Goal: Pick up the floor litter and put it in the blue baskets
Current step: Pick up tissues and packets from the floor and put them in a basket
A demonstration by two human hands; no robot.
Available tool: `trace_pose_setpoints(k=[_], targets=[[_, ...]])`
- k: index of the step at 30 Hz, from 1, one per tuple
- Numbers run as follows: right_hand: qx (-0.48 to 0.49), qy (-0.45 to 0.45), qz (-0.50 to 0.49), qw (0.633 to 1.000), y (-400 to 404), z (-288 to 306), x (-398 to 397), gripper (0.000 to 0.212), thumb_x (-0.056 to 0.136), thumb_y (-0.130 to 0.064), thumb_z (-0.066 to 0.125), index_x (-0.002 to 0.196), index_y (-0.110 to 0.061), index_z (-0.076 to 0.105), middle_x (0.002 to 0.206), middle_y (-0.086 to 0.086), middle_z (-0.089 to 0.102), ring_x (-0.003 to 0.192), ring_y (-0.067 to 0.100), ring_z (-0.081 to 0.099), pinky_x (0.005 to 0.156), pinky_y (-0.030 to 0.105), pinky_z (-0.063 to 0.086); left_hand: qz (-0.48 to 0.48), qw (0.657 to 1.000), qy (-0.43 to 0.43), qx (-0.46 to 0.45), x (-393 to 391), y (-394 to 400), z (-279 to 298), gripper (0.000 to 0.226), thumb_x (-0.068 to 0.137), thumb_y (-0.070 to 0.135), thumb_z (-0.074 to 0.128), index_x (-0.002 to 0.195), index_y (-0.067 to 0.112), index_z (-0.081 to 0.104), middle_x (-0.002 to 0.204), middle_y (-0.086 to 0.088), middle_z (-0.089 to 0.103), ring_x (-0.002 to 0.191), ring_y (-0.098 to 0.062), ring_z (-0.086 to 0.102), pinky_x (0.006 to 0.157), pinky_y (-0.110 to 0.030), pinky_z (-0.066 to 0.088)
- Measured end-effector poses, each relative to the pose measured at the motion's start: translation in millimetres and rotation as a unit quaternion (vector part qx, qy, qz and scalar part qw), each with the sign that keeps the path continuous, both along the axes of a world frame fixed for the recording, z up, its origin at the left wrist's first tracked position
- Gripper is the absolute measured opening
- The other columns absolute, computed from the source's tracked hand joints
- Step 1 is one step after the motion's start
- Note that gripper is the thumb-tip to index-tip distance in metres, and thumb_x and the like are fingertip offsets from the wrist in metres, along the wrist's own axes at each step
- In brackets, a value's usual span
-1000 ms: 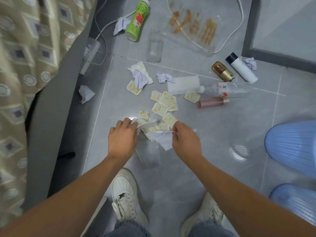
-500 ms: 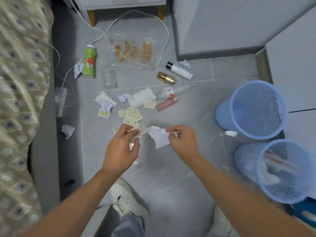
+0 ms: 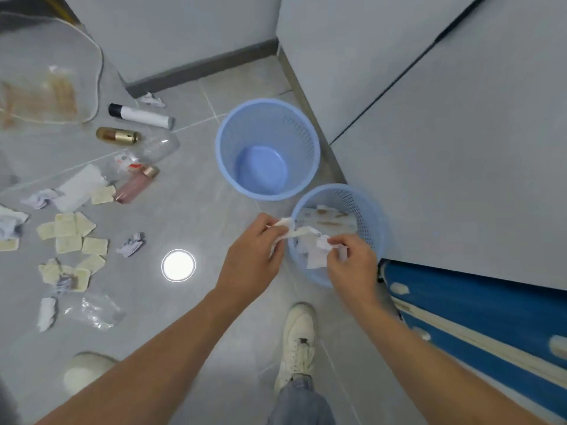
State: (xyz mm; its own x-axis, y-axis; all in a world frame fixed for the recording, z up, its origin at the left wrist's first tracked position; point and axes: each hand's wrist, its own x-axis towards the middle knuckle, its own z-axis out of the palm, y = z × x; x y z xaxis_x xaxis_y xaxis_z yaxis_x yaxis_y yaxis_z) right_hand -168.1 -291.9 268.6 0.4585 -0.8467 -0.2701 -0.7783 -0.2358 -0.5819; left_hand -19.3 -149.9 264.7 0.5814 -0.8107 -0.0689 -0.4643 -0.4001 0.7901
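Observation:
Two blue mesh baskets stand by the grey cabinet: the far basket (image 3: 310, 139) has nothing in it, the near basket (image 3: 372, 216) holds some wrappers and paper. My left hand (image 3: 251, 256) and my right hand (image 3: 352, 265) both grip a bunch of white paper scraps (image 3: 306, 237), held over the near basket's left rim. On the floor to the left lie several cream sachets (image 3: 72, 234), a crumpled tissue (image 3: 131, 244), a pink bottle (image 3: 136, 184), a gold bottle (image 3: 118, 135) and a white tube (image 3: 141, 115).
A grey cabinet (image 3: 460, 133) fills the right side, with a blue box (image 3: 491, 308) below it. A clear plastic bag (image 3: 92, 308) and a white cable (image 3: 98, 72) lie on the tiles. My white shoes (image 3: 299, 342) stand near the baskets.
I have turned right from the litter pile. Both hands carried the paper scraps from above the floor to over the near basket.

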Motion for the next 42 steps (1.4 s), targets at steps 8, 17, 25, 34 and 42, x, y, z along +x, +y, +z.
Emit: trace_pose_setpoints(k=[8, 17, 25, 34, 42], targets=[[-0.047, 0.102, 0.038, 0.993, -59, -55, -52, 0.021, 0.085, -0.005, 0.064, 0.102, -0.014, 0.071, 0.107, 0.003, 0.067, 0.091, 0.024, 0.064, 0.073, 0.031, 0.048, -0.067, 0.988, -0.030, 0.133, -81, -93, -73, 0.024, 0.093, 0.017, 0.062, 0.116, 0.013, 0.064, 0.120, -0.001, 0.054, 0.101, -0.024, 0.058, 0.071, -0.043, 0.057], [-0.014, 0.164, 0.117, 0.979, -60, -86, -55, 0.038, 0.083, -0.017, 0.066, 0.121, -0.022, 0.071, 0.122, 0.002, 0.065, 0.115, 0.026, 0.052, 0.092, 0.042, 0.049, -0.162, 0.936, -0.116, 0.289, -93, -99, -93, 0.051, 0.081, 0.056, 0.064, 0.124, 0.029, 0.067, 0.155, -0.014, 0.037, 0.141, -0.039, 0.033, 0.113, -0.049, 0.033], [-0.111, 0.087, 0.104, 0.985, -32, -37, -33, 0.025, 0.081, -0.015, 0.070, 0.106, -0.020, 0.069, 0.107, -0.004, 0.058, 0.102, 0.018, 0.053, 0.075, 0.039, 0.054, -0.108, 0.968, -0.130, 0.184, -78, -64, -56, 0.045, 0.084, 0.047, 0.064, 0.125, 0.029, 0.061, 0.145, -0.008, 0.048, 0.135, -0.030, 0.042, 0.097, -0.046, 0.050], [-0.087, -0.025, 0.226, 0.970, 73, -3, 62, 0.019, 0.083, -0.014, 0.063, 0.101, -0.014, 0.066, 0.098, -0.002, 0.056, 0.094, 0.020, 0.054, 0.078, 0.037, 0.050, 0.032, 0.981, -0.118, 0.148, 14, 70, -10, 0.034, 0.092, 0.034, 0.056, 0.124, 0.024, 0.061, 0.122, 0.002, 0.055, 0.107, -0.020, 0.054, 0.076, -0.036, 0.049], [-0.002, -0.031, 0.329, 0.944, 242, -45, 182, 0.028, 0.083, -0.027, 0.054, 0.109, -0.022, 0.064, 0.105, -0.005, 0.054, 0.101, 0.021, 0.060, 0.078, 0.044, 0.055, 0.167, 0.949, -0.091, 0.253, 107, 309, -34, 0.034, 0.091, 0.026, 0.062, 0.125, 0.023, 0.060, 0.118, -0.001, 0.058, 0.105, -0.027, 0.056, 0.074, -0.040, 0.052]])
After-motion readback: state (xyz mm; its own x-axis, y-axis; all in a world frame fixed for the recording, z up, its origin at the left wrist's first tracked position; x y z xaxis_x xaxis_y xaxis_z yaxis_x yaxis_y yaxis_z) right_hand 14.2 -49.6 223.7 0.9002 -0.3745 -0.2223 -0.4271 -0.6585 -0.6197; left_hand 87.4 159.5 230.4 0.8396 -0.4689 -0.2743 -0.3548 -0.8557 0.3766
